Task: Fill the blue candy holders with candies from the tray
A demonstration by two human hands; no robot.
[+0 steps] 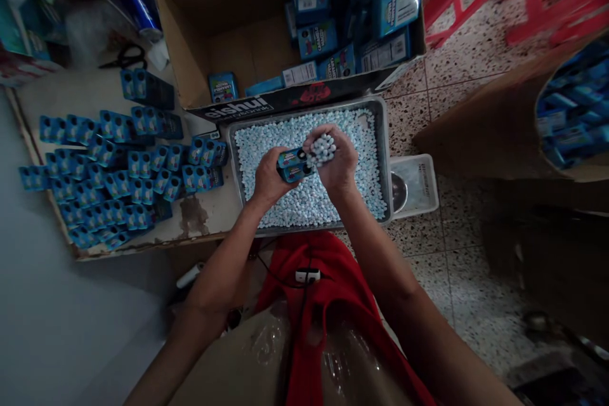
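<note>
Over a metal tray (386, 158) filled with small pale blue and white candies (280, 206), my left hand (270, 176) grips two small blue boxes (294, 165) side by side. Their ends point toward my right hand (335, 155), which is cupped around a heap of candies (322, 148). The heap is right beside the ends of the boxes. Left of the tray, many blue boxes (114, 184) with dark round holes in their ends are grouped in rows on the table (216, 212).
Behind the tray is a cardboard box (185, 44) holding blue packs. Scissors (124, 57) and a blue can (137, 9) lie at the back left. A white container (427, 184) with a metal bowl is right of the tray. Another carton (485, 120) stands at far right.
</note>
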